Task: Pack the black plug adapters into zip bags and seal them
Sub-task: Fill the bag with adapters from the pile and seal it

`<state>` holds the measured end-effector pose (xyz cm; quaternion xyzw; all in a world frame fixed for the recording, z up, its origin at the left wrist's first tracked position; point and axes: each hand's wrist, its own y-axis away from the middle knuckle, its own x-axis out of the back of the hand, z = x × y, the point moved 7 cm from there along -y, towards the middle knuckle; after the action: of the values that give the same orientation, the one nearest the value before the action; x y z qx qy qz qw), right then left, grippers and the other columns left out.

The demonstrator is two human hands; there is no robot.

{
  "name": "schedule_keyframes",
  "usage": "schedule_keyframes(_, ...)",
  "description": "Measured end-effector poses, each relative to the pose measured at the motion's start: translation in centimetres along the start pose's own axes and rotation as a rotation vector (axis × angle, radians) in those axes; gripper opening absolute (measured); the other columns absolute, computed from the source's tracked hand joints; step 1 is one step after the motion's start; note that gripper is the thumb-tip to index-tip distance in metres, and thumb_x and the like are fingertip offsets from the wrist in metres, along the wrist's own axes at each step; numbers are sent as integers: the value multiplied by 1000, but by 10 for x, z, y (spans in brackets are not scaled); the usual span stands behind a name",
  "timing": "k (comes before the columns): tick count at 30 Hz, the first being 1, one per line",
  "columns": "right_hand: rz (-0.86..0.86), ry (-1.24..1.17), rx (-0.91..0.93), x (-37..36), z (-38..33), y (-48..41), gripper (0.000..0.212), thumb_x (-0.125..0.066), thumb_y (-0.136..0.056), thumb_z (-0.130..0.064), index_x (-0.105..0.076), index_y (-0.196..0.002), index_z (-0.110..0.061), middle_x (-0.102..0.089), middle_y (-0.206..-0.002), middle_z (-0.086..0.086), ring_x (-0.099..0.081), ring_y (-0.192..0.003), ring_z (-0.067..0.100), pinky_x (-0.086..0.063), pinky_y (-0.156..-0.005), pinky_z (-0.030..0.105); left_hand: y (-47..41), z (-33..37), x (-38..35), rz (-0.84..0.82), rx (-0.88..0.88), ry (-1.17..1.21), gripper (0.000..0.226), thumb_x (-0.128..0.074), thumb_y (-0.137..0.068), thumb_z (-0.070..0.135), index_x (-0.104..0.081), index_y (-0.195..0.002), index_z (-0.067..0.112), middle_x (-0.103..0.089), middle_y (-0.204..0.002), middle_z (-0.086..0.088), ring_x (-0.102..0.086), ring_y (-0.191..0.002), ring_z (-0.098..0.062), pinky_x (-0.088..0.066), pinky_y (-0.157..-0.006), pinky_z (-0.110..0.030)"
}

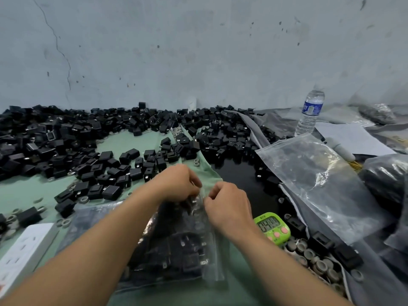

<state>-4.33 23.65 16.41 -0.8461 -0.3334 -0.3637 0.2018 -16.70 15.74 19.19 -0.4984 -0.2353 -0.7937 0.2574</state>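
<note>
Table (123, 142) showing green covering | black plug adapters (66, 138) lying heaped across it | zip bag (176, 250), timer (272, 226), power strip (28, 246) lying nearer, seemingly directly on it

1. A clear plastic zip bag (176, 246) packed with black adapters lies on the pale green table cover (22, 191).
2. The left hand (176, 184) and the right hand (227, 204), close together, pinch the bag's far edge with curled fingers.
3. A wide heap of loose black plug adapters (66, 138) spreads behind the hands up to the wall.
4. A bright green digital timer (272, 226) with pink buttons sits just beside the right wrist.
5. Empty clear plastic bags (320, 180) lie to the right, and a clear water bottle (310, 111) stands behind them.
6. A white power strip (24, 250) lies at the lower left.
</note>
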Motion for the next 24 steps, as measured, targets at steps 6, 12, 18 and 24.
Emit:
schedule_keyframes(6,-26,124,49,4,-6,35,38,-57,-89,-57,-63,-90,-19,-70,-94,5,-66,-91,32,-44,-72,37,-23,-7,-14,-257,23,90,10,-70,-92,18,-73,-102,21,-70,-94,6,-61,-83,-11,-48,-74,-26)
schedule_keyframes(12,-151,45,-57,-7,8,35,42,-67,-84,-58,-54,-82,-18,-69,-99,8,-66,-92,33,-48,-71,35,-27,-23,-19,-242,105,245,3,-78,-84,14,-78,-82,16,-75,-79,0,-64,-71,-10,-52,-67,-24)
schedule_keyframes(18,-245,-81,-141,-11,16,28,46,-69,-83,-55,-69,-99,-12,-69,-100,8,-68,-89,31,-53,-67,35,-29,-27,-9,-159,91,338,6,-80,-81,13,-79,-76,15,-76,-78,0,-65,-76,-12,-47,-77,-32)
schedule_keyframes(24,-262,-151,-92,-8,-1,38,29,-64,-87,-47,-66,-85,-19,-70,-87,0,-64,-79,20,-47,-62,31,-9,-30,32,-34,16,465,7,-81,-83,12,-78,-76,12,-73,-73,-3,-60,-62,-7,-46,-68,-22)
